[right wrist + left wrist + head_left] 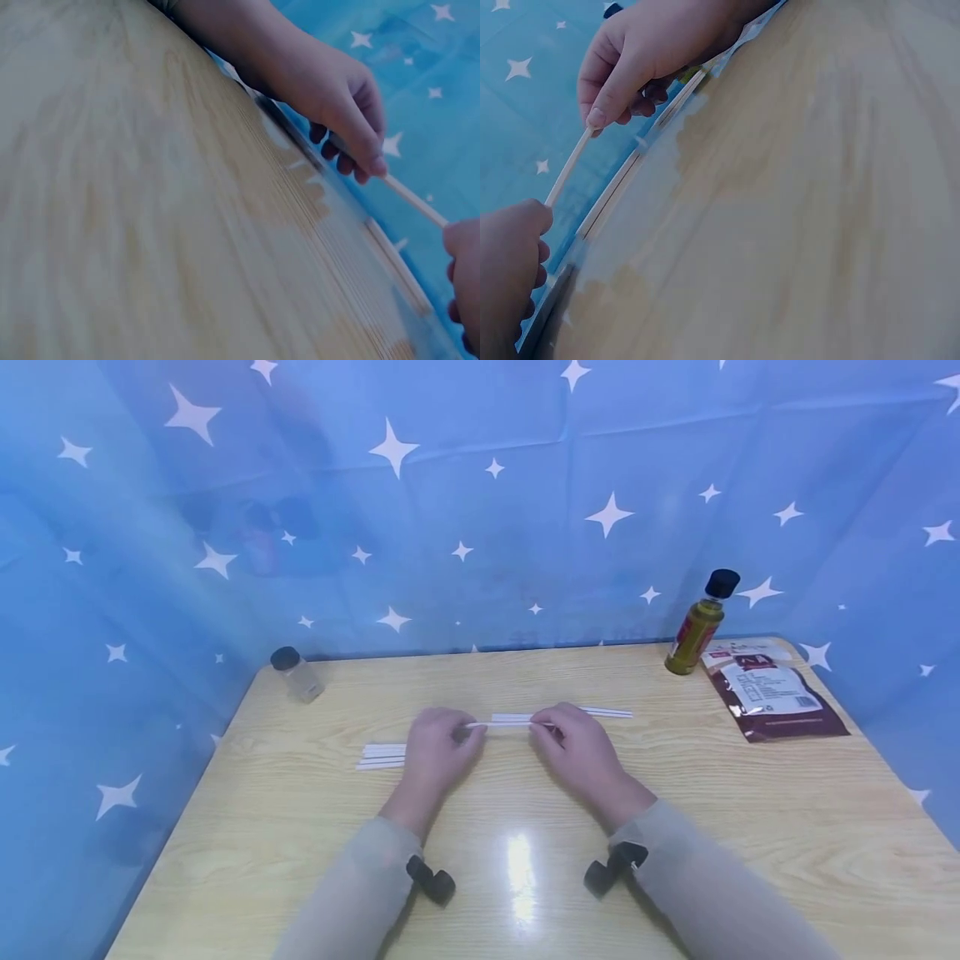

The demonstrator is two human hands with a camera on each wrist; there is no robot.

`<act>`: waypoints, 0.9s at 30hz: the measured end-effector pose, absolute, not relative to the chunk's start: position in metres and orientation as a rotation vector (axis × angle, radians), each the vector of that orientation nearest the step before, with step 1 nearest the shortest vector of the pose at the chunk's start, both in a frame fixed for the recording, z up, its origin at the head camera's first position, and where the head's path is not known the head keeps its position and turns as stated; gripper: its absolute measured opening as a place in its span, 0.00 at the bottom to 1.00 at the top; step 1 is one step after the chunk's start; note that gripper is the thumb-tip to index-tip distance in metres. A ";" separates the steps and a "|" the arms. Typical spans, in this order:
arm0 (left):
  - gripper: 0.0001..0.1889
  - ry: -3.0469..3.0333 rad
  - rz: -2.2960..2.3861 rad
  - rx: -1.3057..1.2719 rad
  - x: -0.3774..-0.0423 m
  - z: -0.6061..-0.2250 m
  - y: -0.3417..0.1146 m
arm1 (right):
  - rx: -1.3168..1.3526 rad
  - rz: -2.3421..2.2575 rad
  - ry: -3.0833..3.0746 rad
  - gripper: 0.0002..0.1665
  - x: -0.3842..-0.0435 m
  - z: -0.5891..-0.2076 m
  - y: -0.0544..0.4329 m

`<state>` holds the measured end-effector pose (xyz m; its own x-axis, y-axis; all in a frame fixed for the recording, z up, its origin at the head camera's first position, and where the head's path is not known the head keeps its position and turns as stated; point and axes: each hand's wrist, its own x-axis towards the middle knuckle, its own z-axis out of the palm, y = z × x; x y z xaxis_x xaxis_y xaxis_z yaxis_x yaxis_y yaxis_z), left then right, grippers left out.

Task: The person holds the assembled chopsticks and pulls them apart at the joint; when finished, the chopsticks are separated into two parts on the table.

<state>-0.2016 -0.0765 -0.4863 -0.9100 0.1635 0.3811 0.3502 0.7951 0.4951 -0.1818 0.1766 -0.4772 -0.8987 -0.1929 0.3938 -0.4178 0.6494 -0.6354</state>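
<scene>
A thin pale stick (510, 723) (568, 166) is stretched level between both hands, just above the table in the head view. My left hand (441, 747) (506, 262) pinches one end between thumb and fingers. At the other end, my right hand (581, 747) (469, 277) pinches it likewise. Several similar sticks (384, 756) lie side by side just left of the left hand, partly hidden by it. More pale sticks (609, 712) lie behind the hands, with the right hand covering part of them.
Toward the back right stands a bottle of yellow-green liquid (693, 637) with a black cap. Beside it lies a brown and white packet (772, 689). A small clear jar (302, 680) with a black lid is at the back left. A starred blue curtain (450, 510) hangs behind the table (517, 810).
</scene>
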 end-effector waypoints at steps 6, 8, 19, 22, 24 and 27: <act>0.16 -2.626 -0.797 -0.481 -0.206 -0.488 -0.060 | 0.494 1.055 -2.549 0.07 -0.180 -0.478 0.195; 0.16 -2.620 -0.789 -0.498 -0.205 -0.487 -0.056 | 0.492 1.038 -2.547 0.06 -0.179 -0.478 0.199; 0.13 -2.575 -0.788 -0.554 -0.203 -0.484 -0.046 | 0.510 1.033 -2.517 0.04 -0.175 -0.476 0.209; 0.13 -2.577 -0.803 -0.576 -0.200 -0.484 -0.040 | 0.477 1.047 -2.545 0.04 -0.172 -0.476 0.212; 0.14 -2.594 -0.812 -0.583 -0.198 -0.484 -0.034 | 0.455 1.050 -2.566 0.05 -0.170 -0.477 0.216; 0.15 -2.633 -0.811 -0.578 -0.196 -0.484 -0.025 | 0.435 1.047 -2.585 0.06 -0.166 -0.477 0.224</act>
